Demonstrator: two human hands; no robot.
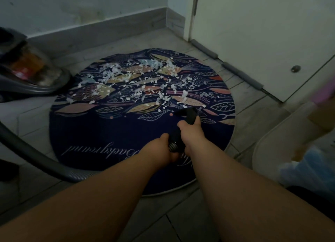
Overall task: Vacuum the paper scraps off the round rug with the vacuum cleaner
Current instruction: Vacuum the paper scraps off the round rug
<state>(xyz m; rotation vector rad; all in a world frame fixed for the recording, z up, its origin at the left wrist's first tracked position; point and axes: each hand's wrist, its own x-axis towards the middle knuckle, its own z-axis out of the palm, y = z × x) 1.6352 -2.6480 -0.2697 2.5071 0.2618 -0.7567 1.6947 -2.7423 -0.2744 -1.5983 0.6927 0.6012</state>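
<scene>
Paper scraps (113, 71): strewn thick over the far half of the round rug (101, 129), thinning toward the middle, none to be seen on the dark near half with the lettering. Small, white, torn. By the look of them featherweight and limp, likely to lift at the first pull of air and just as likely to skitter off under a careless sweep. No picking up by hand called for; a job for suction alone. Rug flat on the tiled floor (181, 221), thin and soft by appearance, so probably prone to ruck or be drawn into the mouth if pressed hard.

Black nozzle (187, 114) held low over the rug, tip just short of the nearest scraps; touching the pile or hovering, impossible to say in this dim light. Stiff plastic, apparently, and best taken where taken now: at the neck, with the ribbed hose (76, 175) supported behind. Hose flexible, curving away to the left, presumably toward the vacuum cleaner (30, 73) itself, parked beside the rug's left edge near the wall.

Right hand (190, 133) wrapped round the nozzle's neck. Left hand (164, 147) just behind, closed round the ribbed hose end. Both forearms stretched forward and down, converging, wrists close together.

Beyond the rug, a pale door (253, 33) with grey foam strips (243, 76) along its foot. At the right, something pale and blurred, not identifiable.
</scene>
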